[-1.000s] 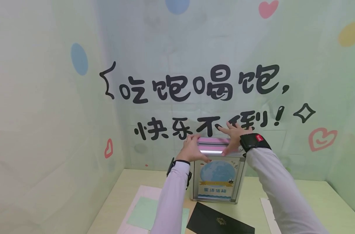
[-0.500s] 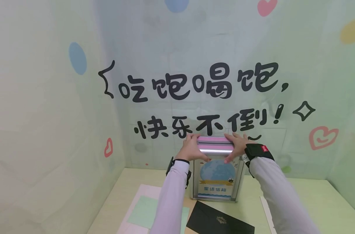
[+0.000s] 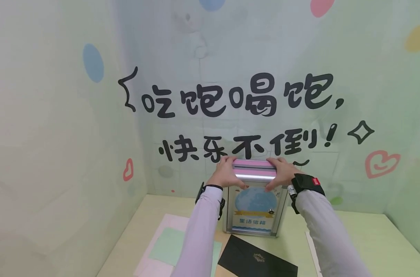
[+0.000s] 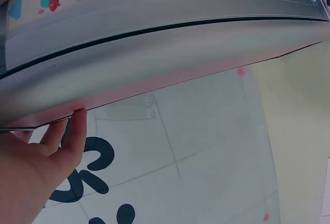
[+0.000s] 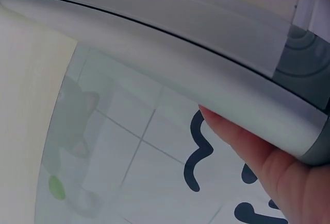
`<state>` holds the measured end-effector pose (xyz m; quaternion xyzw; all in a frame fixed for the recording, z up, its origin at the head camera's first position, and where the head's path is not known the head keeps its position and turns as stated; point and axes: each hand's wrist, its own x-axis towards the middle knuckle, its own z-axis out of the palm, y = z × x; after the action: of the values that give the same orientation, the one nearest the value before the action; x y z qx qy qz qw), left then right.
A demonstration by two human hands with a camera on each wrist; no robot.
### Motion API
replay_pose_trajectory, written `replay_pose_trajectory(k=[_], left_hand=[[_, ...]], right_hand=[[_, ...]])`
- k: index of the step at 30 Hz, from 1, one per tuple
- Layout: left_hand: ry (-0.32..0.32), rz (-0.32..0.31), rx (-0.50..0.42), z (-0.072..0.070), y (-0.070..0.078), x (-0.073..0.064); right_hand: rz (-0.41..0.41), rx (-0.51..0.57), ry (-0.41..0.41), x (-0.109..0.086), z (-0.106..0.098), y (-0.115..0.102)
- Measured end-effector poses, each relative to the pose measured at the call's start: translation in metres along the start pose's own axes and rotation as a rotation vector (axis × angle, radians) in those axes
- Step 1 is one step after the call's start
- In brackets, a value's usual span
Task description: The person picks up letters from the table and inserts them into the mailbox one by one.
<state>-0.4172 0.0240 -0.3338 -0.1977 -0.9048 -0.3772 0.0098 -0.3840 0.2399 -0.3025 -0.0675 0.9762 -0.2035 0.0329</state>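
A silver-framed letter box [image 3: 255,209] stands upright on the table, with a pink top that has a dark slot and a clear front over a blue globe picture. My left hand [image 3: 225,174] grips the left end of its top, thumb in front and fingers behind. On the right end my right hand [image 3: 282,173] holds it the same way. The left wrist view has fingertips [image 4: 77,131] against the box's back edge. In the right wrist view a finger [image 5: 232,131] lies along the box's metal side [image 5: 170,59].
A black envelope [image 3: 256,257] with a gold emblem lies before the box. Pale green paper [image 3: 166,246] and pink paper [image 3: 145,265] lie to the left; a white strip [image 3: 313,252] lies right. A printed wall [image 3: 182,50] stands close behind the box.
My right hand has come down from its spread-fingered pose and taken hold of the box's right top end. The left hand keeps its hold. The box appears shifted only slightly within the view.
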Motion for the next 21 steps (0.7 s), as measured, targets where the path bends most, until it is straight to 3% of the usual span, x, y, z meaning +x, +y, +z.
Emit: replay_pose_trajectory(k=[8,15,21], left_hand=[[-0.023,-0.014,0.079,-0.004,0.003,-0.002],[-0.044,0.027,0.281,-0.01,0.007,0.0],[-0.027,0.051,0.31,-0.016,0.006,0.0]], right_hand=[[-0.001,-0.005,0.017,-0.003,0.0,-0.003],[0.0,0.008,0.023,0.005,0.004,0.006],[0.005,0.007,0.036,0.003,0.005,0.005]])
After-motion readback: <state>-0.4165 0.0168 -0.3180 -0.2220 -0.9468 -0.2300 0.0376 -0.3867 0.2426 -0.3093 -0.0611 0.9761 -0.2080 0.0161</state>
